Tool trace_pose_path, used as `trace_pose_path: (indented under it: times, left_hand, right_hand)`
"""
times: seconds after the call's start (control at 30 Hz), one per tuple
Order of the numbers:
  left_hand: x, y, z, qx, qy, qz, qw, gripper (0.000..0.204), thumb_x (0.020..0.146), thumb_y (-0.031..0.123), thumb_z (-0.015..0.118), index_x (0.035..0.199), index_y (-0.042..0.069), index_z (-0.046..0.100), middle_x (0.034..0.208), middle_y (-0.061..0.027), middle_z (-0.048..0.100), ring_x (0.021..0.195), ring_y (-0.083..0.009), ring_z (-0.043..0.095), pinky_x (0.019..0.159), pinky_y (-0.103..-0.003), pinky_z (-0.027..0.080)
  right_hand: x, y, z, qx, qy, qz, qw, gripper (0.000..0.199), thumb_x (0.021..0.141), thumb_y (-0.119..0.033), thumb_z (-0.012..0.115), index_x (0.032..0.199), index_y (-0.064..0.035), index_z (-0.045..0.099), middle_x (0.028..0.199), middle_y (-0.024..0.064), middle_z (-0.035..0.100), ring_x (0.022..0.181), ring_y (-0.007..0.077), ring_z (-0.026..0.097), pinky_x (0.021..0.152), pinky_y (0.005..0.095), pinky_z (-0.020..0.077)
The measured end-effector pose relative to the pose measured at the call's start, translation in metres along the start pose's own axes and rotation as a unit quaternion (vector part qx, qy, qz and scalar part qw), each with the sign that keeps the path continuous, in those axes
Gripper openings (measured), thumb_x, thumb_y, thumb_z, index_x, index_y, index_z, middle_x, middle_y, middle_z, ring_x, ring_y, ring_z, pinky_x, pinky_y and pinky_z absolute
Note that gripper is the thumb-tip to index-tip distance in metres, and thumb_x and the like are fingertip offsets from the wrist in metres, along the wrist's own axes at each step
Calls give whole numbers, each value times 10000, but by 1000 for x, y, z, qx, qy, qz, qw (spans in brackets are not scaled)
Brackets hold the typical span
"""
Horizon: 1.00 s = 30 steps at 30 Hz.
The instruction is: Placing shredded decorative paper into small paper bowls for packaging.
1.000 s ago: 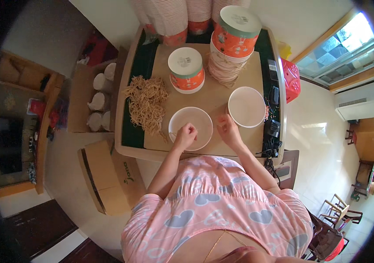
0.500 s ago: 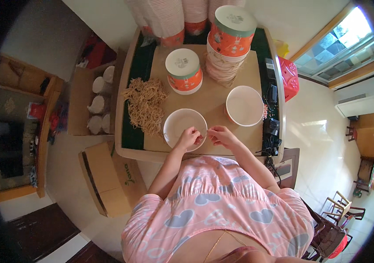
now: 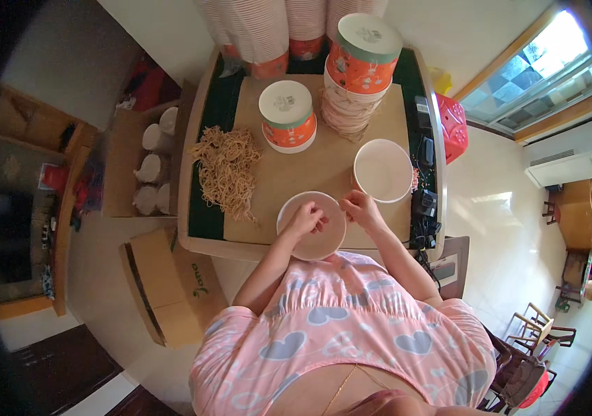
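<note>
Head view, looking straight down. Left hand inside the near white paper bowl, fingers curled together over its middle; whether anything is pinched there is too small to tell. Right hand at the bowl's right rim, fingers bent narrow and touching the edge. Bowl itself at the near edge of the bench, just in front of the person's pink top.

A second, empty white bowl just right of and beyond the first, close to the right hand but apart from it. A heap of tan dried noodles on the left part of the bench, well clear of both hands. An upturned orange-and-white cup near the middle, beyond the near bowl. A stack of bowls to its right, topped by another orange cup. Tall stacks of nested cups along the far edge.

Left of the bench, an open cardboard box with white rolls standing in it; nearer, a closed cardboard box on the floor. A red basket just off the right side.
</note>
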<state>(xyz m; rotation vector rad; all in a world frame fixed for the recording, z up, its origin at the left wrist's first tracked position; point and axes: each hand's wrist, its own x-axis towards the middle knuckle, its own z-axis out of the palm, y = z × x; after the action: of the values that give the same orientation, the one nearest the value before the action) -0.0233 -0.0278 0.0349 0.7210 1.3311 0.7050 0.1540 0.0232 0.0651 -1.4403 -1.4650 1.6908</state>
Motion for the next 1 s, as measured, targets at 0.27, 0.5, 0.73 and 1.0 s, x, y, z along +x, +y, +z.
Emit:
trace_pose_path:
  times: [0.27, 0.5, 0.73, 1.0]
  left_hand:
    - [-9, -15, -7, 45, -62, -8, 997, 117, 869, 132, 492, 842, 32, 547, 675, -55, 603, 502, -89, 504, 420, -228, 372]
    - [-17, -30, -6, -10, -32, 18, 999, 84, 861, 118, 490, 824, 47, 514, 591, -64, 561, 390, -86, 417, 332, -232, 297]
    - [-26, -12, -10, -98, -88, -79, 988, 140, 855, 165, 464, 774, 70, 525, 588, -33, 516, 397, -91, 411, 333, -220, 279]
    - [-20, -20, -11, -110, -67, -126, 984, 141, 855, 166, 465, 764, 73, 517, 591, -36, 495, 386, -76, 378, 324, -217, 250]
  right_hand:
    - [-21, -10, 21, -183, -26, -142, 972, 86, 800, -73, 558, 866, -39, 602, 751, 114, 620, 640, 220, 607, 565, 327, 478]
    - [-40, -13, 19, -278, 21, -193, 941, 113, 784, -80, 559, 887, -74, 606, 857, 124, 576, 724, 313, 606, 640, 402, 495]
    - [-36, 3, 27, -334, 58, -198, 920, 195, 790, -88, 553, 975, -116, 609, 849, 122, 546, 716, 315, 593, 631, 402, 492]
    - [-35, 3, 30, -362, 51, -233, 901, 216, 755, -80, 580, 960, -136, 616, 794, 106, 509, 726, 299, 571, 613, 410, 481]
